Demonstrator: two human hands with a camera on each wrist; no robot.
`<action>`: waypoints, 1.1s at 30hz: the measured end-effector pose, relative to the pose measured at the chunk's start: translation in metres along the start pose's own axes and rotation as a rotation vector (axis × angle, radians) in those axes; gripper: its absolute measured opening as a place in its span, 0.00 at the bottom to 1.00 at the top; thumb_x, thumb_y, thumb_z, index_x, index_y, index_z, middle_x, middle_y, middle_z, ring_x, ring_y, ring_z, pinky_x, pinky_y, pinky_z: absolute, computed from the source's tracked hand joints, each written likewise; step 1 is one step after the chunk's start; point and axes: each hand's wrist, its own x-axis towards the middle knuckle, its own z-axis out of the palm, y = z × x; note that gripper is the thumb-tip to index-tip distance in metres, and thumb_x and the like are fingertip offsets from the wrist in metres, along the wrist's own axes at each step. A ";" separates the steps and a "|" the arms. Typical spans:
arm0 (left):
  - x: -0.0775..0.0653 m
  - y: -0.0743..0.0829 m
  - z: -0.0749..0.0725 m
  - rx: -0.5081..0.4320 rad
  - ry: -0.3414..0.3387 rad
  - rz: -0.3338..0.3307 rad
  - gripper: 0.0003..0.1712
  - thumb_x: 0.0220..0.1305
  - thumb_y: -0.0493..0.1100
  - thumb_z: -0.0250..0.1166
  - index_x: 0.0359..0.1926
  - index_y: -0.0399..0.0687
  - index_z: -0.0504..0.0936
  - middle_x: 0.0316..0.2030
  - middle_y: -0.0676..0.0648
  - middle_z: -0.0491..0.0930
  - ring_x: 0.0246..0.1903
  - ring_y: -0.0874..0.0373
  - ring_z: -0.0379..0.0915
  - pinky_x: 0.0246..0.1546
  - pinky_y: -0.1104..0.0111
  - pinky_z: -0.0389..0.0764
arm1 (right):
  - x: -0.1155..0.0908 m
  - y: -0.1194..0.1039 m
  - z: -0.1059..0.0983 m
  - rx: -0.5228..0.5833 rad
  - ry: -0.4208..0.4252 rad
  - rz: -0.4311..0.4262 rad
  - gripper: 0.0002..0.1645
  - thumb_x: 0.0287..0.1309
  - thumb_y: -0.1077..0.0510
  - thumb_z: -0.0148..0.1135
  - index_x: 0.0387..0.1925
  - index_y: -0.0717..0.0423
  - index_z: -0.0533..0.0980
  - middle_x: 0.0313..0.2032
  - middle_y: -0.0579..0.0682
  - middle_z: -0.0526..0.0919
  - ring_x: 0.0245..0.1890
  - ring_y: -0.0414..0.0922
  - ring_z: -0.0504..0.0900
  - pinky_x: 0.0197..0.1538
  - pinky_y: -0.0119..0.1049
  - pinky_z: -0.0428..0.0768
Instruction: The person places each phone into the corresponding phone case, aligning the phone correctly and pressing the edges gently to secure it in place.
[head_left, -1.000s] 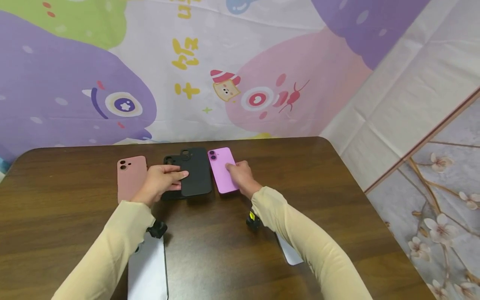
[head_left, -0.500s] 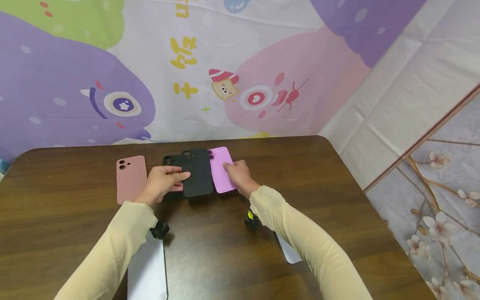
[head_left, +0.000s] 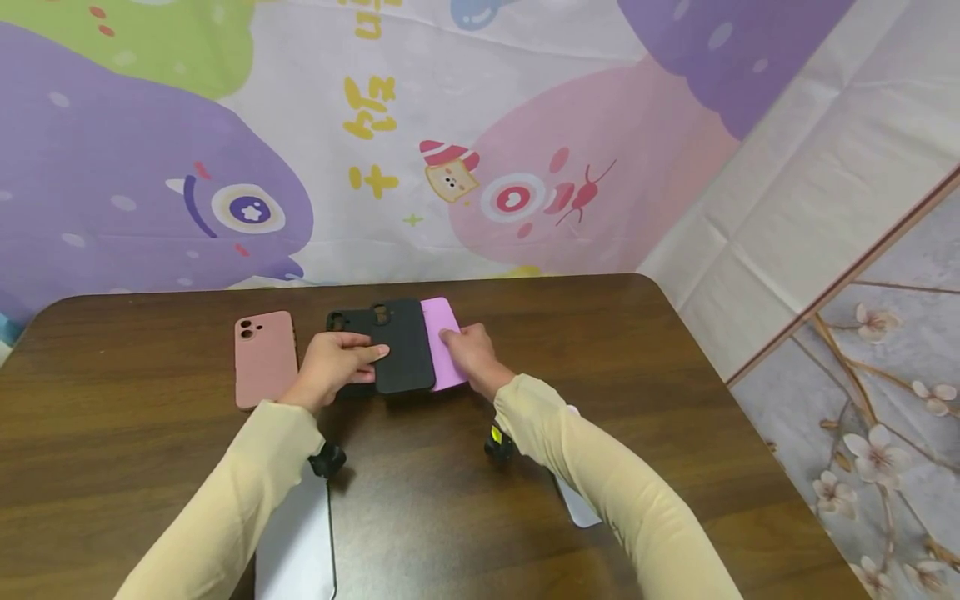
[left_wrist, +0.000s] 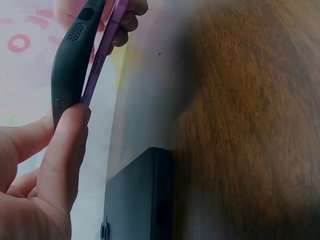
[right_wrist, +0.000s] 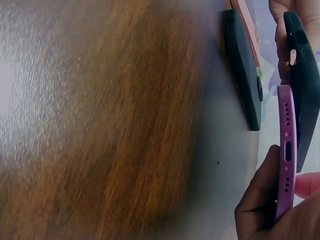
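My left hand [head_left: 330, 367] pinches the left edge of a black phone case [head_left: 405, 346] with a camera cutout, held up over the table. In my right hand [head_left: 476, 358] is a pinkish-purple phone [head_left: 445, 350], gripped by its right side. The phone's left part is hidden behind the case in the head view. From the right wrist, the phone's bottom edge [right_wrist: 287, 150] with its charging port lies along the open side of the case [right_wrist: 306, 85]. In the left wrist view, the phone [left_wrist: 102, 62] slants close against the case, its lower end near my left fingertip.
Behind my left fingers, a second black case or cased phone [head_left: 352, 320] lies on the wooden table [head_left: 427, 500]. A dusty-pink one [head_left: 265, 358] is left of it. Silvery-white flat things [head_left: 296, 533] lie under both forearms. A printed cloth hangs behind the table.
My right hand has moved left with the purple phone, which has slid behind the black case and lost its lenses from view. The left hand and case have shifted slightly right.
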 end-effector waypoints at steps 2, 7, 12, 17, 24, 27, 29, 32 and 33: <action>0.000 0.000 0.001 0.005 0.000 0.000 0.30 0.61 0.41 0.64 0.58 0.25 0.68 0.49 0.30 0.75 0.20 0.66 0.77 0.30 0.72 0.84 | -0.001 -0.001 0.001 0.002 -0.005 0.001 0.23 0.59 0.53 0.57 0.45 0.71 0.74 0.35 0.60 0.79 0.27 0.45 0.77 0.28 0.31 0.79; -0.001 0.001 0.003 0.012 0.002 -0.007 0.31 0.61 0.43 0.64 0.58 0.25 0.68 0.49 0.31 0.75 0.21 0.66 0.78 0.30 0.72 0.84 | -0.002 -0.001 0.002 0.000 -0.010 0.018 0.23 0.61 0.49 0.54 0.41 0.68 0.76 0.28 0.53 0.75 0.24 0.43 0.75 0.26 0.29 0.77; -0.002 0.003 0.005 0.006 0.009 -0.018 0.32 0.60 0.44 0.65 0.58 0.26 0.68 0.49 0.31 0.75 0.20 0.66 0.78 0.30 0.72 0.84 | -0.003 -0.001 0.002 0.007 0.000 0.018 0.25 0.61 0.47 0.54 0.39 0.68 0.77 0.26 0.51 0.74 0.24 0.42 0.74 0.25 0.29 0.75; -0.003 0.005 0.008 -0.002 0.010 -0.015 0.31 0.61 0.43 0.64 0.58 0.26 0.67 0.49 0.31 0.75 0.20 0.66 0.77 0.29 0.73 0.84 | -0.004 -0.002 0.003 0.041 -0.001 0.005 0.24 0.60 0.47 0.55 0.37 0.68 0.77 0.25 0.51 0.74 0.22 0.42 0.74 0.24 0.29 0.75; -0.002 0.005 0.011 -0.015 0.022 -0.003 0.32 0.61 0.43 0.65 0.58 0.24 0.68 0.48 0.31 0.76 0.19 0.67 0.77 0.28 0.73 0.84 | -0.007 -0.004 0.005 0.065 0.006 -0.009 0.24 0.59 0.44 0.54 0.31 0.64 0.77 0.24 0.51 0.74 0.22 0.42 0.74 0.24 0.29 0.75; -0.001 0.004 0.012 -0.019 0.021 -0.011 0.32 0.60 0.43 0.65 0.58 0.24 0.68 0.46 0.32 0.77 0.18 0.67 0.77 0.28 0.73 0.84 | -0.009 -0.004 0.006 0.080 0.007 0.007 0.26 0.61 0.41 0.52 0.32 0.63 0.76 0.26 0.51 0.74 0.25 0.43 0.74 0.27 0.30 0.75; -0.001 0.003 0.013 -0.020 0.019 -0.014 0.31 0.60 0.43 0.65 0.58 0.24 0.68 0.45 0.33 0.77 0.18 0.66 0.77 0.28 0.73 0.84 | -0.010 -0.003 0.007 0.092 0.002 0.014 0.27 0.61 0.40 0.50 0.33 0.62 0.75 0.27 0.51 0.73 0.27 0.44 0.74 0.30 0.30 0.75; 0.000 0.003 0.015 -0.021 0.024 -0.019 0.30 0.61 0.42 0.64 0.57 0.25 0.69 0.45 0.32 0.77 0.18 0.66 0.77 0.28 0.73 0.84 | -0.010 -0.003 0.008 0.101 -0.008 0.012 0.28 0.62 0.39 0.49 0.33 0.62 0.75 0.28 0.52 0.74 0.29 0.45 0.74 0.32 0.31 0.75; 0.001 0.003 0.015 -0.020 0.025 -0.019 0.30 0.61 0.42 0.64 0.57 0.25 0.69 0.46 0.32 0.76 0.18 0.66 0.77 0.28 0.73 0.84 | -0.011 -0.003 0.008 0.101 -0.014 0.012 0.29 0.62 0.38 0.48 0.33 0.62 0.75 0.28 0.52 0.74 0.30 0.46 0.74 0.32 0.31 0.75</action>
